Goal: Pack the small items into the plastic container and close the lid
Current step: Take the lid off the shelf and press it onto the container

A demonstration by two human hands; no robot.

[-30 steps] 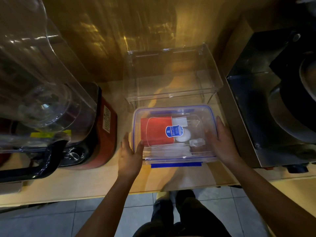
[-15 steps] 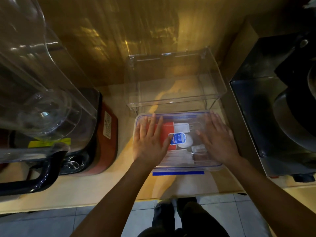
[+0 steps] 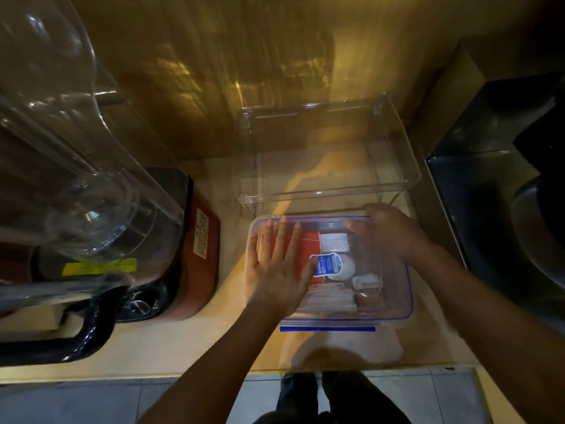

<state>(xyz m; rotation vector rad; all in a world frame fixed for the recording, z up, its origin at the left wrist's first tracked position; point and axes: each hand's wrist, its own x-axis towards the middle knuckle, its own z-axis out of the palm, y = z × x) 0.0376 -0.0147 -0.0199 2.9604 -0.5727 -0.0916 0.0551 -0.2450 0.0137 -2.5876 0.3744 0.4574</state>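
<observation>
Looking down from the head camera, I logged these lines.
Container: the plastic container (image 3: 394,301) sat near the front edge of the bench (image 3: 183,347), right of centre, its clear lid (image 3: 367,249) lying on top.
Latch: a blue latch strip (image 3: 327,328) ran along the container's front side; I could not tell whether it was clipped.
Contents: a red packet (image 3: 310,249), a white square piece (image 3: 334,242) and a blue-and-white label (image 3: 326,264) showed through the lid.
Left hand: my left hand (image 3: 276,270) lay flat on the lid's left half, fingers spread, gripping nothing.
Right hand: my right hand (image 3: 386,231) rested at the lid's far right corner, fingers curled over the far rim; blur hid how firmly.
Behind: a clear open bin (image 3: 397,179) stood just behind the container.
Left side: a blender (image 3: 91,209) stood toward the bench's left edge.
</observation>
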